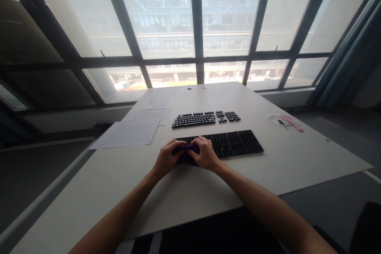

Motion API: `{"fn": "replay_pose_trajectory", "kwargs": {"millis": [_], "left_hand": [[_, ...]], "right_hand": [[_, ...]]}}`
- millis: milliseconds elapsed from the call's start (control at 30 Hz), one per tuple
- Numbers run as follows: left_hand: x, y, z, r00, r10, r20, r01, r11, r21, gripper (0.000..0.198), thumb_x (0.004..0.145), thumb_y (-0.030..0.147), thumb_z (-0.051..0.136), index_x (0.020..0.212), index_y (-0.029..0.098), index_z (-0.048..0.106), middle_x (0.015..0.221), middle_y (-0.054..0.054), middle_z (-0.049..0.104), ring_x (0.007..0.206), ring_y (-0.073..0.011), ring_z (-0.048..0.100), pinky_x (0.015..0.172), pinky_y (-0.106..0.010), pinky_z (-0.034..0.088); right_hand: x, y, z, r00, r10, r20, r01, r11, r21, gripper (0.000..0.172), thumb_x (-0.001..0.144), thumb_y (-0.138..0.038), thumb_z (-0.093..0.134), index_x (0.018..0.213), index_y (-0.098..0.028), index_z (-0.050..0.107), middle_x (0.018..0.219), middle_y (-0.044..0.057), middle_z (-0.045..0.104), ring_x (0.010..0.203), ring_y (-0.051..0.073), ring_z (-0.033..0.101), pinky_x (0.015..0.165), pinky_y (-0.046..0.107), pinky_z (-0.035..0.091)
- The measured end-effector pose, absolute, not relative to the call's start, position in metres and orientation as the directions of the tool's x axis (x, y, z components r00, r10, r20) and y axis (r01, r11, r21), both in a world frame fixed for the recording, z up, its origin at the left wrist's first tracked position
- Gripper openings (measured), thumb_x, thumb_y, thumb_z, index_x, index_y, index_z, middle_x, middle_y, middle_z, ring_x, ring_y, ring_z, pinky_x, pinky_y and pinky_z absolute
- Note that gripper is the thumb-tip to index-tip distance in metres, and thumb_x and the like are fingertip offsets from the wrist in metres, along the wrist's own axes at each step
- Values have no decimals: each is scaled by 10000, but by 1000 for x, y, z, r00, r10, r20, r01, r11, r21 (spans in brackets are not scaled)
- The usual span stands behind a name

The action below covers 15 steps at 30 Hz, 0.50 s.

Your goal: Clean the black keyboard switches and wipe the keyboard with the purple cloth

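Observation:
My left hand point(167, 156) and my right hand point(206, 153) meet over the left end of a black keyboard base point(238, 143). Between them they grip a purple, soft-looking lump point(187, 148), pinched by the thumbs and fingers of both. Its exact kind is hard to make out, and the hands hide part of it. Low rows of dark key positions show on the bare part of the base. Just behind it, black keycaps point(195, 119) lie on the table in keyboard order, split into separate blocks.
White paper sheets point(126, 134) lie to the left, one overhanging the edge of the white table point(238, 182). On the right are a pink-handled tool point(291, 122) and a small clear bag point(275, 120) by a dark little item. Windows stand beyond the table.

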<state>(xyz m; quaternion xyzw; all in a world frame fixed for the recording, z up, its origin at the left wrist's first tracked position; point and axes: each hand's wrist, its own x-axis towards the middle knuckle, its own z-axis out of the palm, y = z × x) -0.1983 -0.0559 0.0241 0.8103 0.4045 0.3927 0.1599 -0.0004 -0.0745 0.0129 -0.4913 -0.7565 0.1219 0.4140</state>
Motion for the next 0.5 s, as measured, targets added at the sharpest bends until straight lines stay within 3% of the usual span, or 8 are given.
{"fn": "replay_pose_trajectory", "kwargs": {"millis": [200,300,500], "left_hand": [[-195,-54,43,456,834,310,463,-520,718,210,852,369,641,890,187,738,870,-46,695,797,-196,655,738,-307,536],[-174,-59,65,532,807,257,411,-511,755,291,872,434,611,918,179,742,920,-59,716,838,-212,660,742,-307,536],[-80,-60,97,682,697,222,393,-606,692,279,876,386,590,937,161,743,816,-33,725,738,-181,631,646,-258,484]], "right_hand": [[23,-81,34,-195,869,455,570,478,-668,77,793,-156,694,849,-194,657,917,32,662,834,182,603,772,305,449],[55,-92,50,-260,895,363,527,447,-723,61,796,-179,688,854,-185,669,778,3,670,721,161,601,669,269,444],[155,-127,83,-230,938,260,563,346,-751,72,802,-224,664,849,-175,685,795,11,709,749,168,636,668,256,463]]}}
